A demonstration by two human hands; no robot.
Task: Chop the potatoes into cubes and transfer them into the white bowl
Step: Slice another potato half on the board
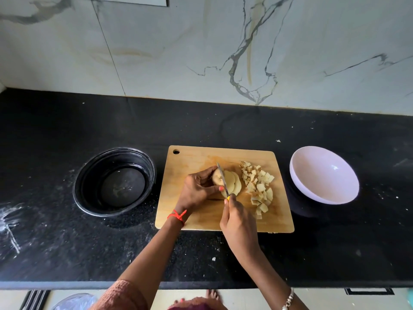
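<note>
A wooden cutting board (196,157) lies on the black counter. My left hand (196,190) grips a potato (216,178) at the board's middle. Round slices (234,185) lean off the potato's right side. My right hand (238,222) holds a small knife (222,179) with a yellow handle, its blade set into the potato between the uncut part and the slices. A heap of potato cubes (259,186) lies on the right part of the board. The white bowl (324,174) stands right of the board with nothing in it.
A black round container (115,182) sits left of the board, holding nothing. The black counter (67,242) carries white specks and smears. A marble wall (201,52) rises behind it. The counter's front edge runs near the bottom of the view, with floor below.
</note>
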